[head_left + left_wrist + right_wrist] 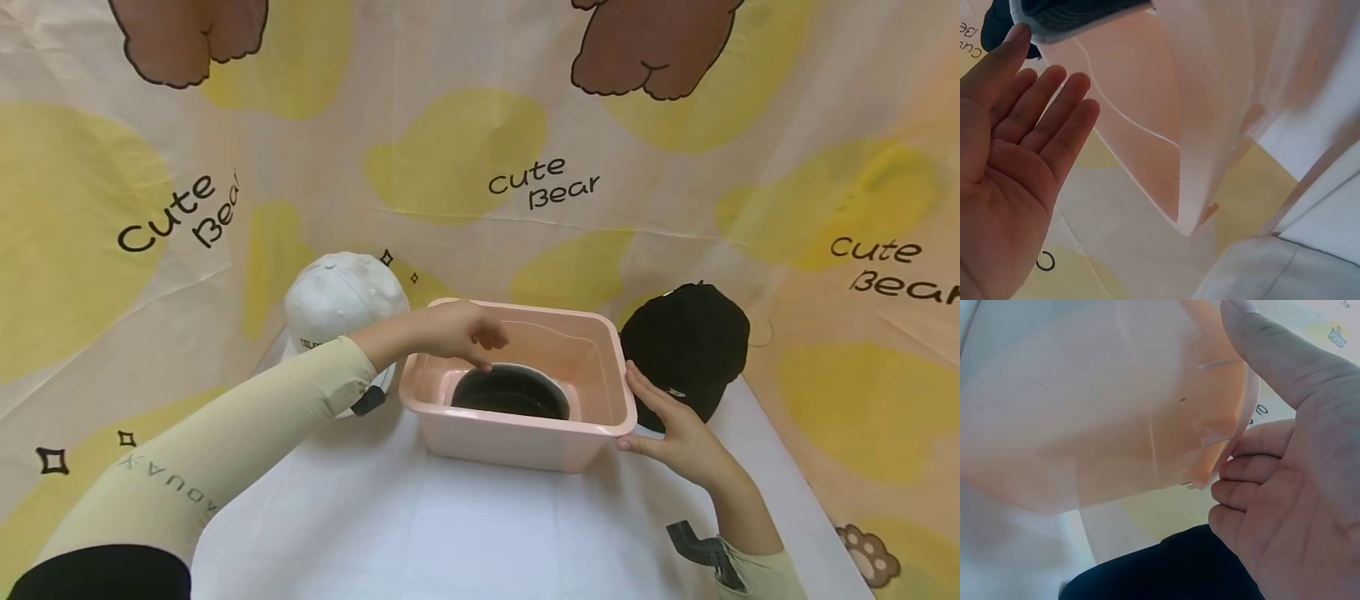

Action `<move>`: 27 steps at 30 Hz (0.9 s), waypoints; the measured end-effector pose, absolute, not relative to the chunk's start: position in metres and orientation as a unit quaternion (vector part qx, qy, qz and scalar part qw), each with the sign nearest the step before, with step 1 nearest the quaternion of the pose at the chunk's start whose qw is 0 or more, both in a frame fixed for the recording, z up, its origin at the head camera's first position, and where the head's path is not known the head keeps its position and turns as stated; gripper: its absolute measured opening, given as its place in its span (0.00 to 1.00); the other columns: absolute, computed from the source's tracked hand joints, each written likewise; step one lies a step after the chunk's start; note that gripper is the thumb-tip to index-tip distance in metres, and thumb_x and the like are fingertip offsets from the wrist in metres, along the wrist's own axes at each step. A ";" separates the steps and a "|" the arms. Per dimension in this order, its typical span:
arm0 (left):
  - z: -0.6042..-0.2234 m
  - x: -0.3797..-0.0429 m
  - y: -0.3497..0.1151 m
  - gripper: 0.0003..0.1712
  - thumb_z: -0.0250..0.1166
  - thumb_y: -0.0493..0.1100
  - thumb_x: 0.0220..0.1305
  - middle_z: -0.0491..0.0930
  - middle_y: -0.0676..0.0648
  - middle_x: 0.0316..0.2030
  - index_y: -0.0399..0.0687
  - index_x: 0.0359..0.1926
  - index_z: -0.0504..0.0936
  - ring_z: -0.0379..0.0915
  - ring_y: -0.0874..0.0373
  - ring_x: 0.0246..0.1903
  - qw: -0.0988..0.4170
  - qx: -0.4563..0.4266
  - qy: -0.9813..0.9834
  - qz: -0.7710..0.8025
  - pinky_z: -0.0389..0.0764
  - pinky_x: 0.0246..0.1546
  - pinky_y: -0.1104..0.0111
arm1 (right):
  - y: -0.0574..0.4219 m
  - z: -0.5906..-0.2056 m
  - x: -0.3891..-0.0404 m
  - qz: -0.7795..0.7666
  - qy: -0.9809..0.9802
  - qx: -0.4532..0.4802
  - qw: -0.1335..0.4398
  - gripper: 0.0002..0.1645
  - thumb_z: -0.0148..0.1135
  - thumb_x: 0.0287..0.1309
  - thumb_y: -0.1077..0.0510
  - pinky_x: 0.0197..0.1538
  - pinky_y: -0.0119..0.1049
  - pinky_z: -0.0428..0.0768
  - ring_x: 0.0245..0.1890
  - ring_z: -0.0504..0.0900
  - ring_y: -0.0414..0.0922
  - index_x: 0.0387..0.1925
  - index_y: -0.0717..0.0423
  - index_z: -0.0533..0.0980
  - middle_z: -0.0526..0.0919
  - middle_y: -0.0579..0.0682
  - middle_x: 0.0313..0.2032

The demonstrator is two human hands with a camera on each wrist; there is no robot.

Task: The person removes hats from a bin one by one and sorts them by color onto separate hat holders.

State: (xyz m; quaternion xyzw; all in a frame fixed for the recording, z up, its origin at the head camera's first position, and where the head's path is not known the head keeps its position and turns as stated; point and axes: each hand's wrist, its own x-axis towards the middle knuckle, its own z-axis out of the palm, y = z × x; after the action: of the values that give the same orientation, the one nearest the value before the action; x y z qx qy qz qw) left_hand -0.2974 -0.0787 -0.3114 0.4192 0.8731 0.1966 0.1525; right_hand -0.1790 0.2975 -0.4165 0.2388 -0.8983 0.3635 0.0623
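A pink plastic basin [498, 442] stands on the white table in the head view. Inside it sits a round black vessel with a pale rim [510, 392]. My left hand [457, 329] is over the basin, thumb tip right at that rim; in the left wrist view its fingers [1054, 119] are loosely extended and no object lies in the palm. With my right hand [678, 429] I hold the basin's near right corner, thumb at the front and fingers along the right side. The right wrist view shows those fingertips [1229, 487] against the basin's rim [1250, 406].
Left of the basin, partly behind my left forearm, is a white cap [341, 292]. A black cap [686, 350] stands close on the right, beside my right hand. Behind everything hangs a printed cloth [465, 250] with yellow patches and bears. White table surface [465, 533] shows in front.
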 end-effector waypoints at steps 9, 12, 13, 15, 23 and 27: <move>-0.317 -0.311 -0.071 0.14 0.71 0.33 0.64 0.89 0.46 0.46 0.40 0.50 0.87 0.86 0.58 0.47 0.211 0.411 0.862 0.209 0.86 0.51 0.70 | 0.301 -0.417 -0.179 0.347 -0.905 0.237 0.074 0.60 0.81 0.48 0.53 0.73 0.36 0.62 0.79 0.56 0.51 0.79 0.49 0.59 0.56 0.52 0.79; -0.320 -0.313 -0.069 0.13 0.70 0.32 0.63 0.90 0.49 0.44 0.43 0.49 0.88 0.86 0.60 0.46 0.211 0.405 0.866 0.205 0.86 0.49 0.72 | 0.299 -0.416 -0.181 0.350 -0.903 0.238 0.075 0.59 0.82 0.47 0.53 0.73 0.36 0.62 0.78 0.57 0.50 0.78 0.50 0.61 0.57 0.54 0.79; -0.321 -0.314 -0.068 0.12 0.71 0.33 0.63 0.90 0.49 0.43 0.44 0.48 0.89 0.86 0.61 0.45 0.207 0.402 0.869 0.201 0.86 0.47 0.72 | 0.299 -0.416 -0.181 0.354 -0.901 0.239 0.075 0.59 0.82 0.47 0.54 0.72 0.31 0.62 0.78 0.57 0.51 0.78 0.51 0.61 0.58 0.55 0.78; -0.323 -0.314 -0.066 0.12 0.73 0.35 0.61 0.90 0.50 0.41 0.44 0.46 0.89 0.85 0.61 0.43 0.198 0.391 0.876 0.199 0.86 0.44 0.73 | 0.299 -0.417 -0.182 0.363 -0.897 0.242 0.075 0.58 0.82 0.47 0.54 0.68 0.21 0.59 0.78 0.57 0.53 0.78 0.52 0.62 0.58 0.55 0.78; -0.326 -0.316 -0.061 0.08 0.76 0.35 0.57 0.90 0.49 0.35 0.43 0.40 0.91 0.84 0.63 0.33 0.142 0.360 0.895 0.223 0.85 0.35 0.75 | 0.302 -0.423 -0.186 0.368 -0.895 0.239 0.076 0.60 0.83 0.45 0.53 0.69 0.63 0.69 0.76 0.59 0.59 0.78 0.48 0.62 0.58 0.52 0.78; -0.325 -0.315 -0.060 0.05 0.76 0.35 0.58 0.90 0.49 0.33 0.42 0.37 0.91 0.85 0.63 0.34 0.126 0.336 0.887 0.290 0.85 0.37 0.73 | 0.303 -0.421 -0.186 0.360 -0.899 0.235 0.079 0.59 0.83 0.45 0.53 0.65 0.69 0.68 0.76 0.60 0.59 0.77 0.49 0.62 0.59 0.52 0.78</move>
State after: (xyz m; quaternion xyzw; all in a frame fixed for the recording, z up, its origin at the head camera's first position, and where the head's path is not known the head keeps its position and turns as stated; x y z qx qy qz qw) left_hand -0.3155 -0.0604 -0.3252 0.3363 0.8870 0.2904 0.1258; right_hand -0.1856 0.3030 -0.4211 0.2348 -0.8993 0.3603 0.0789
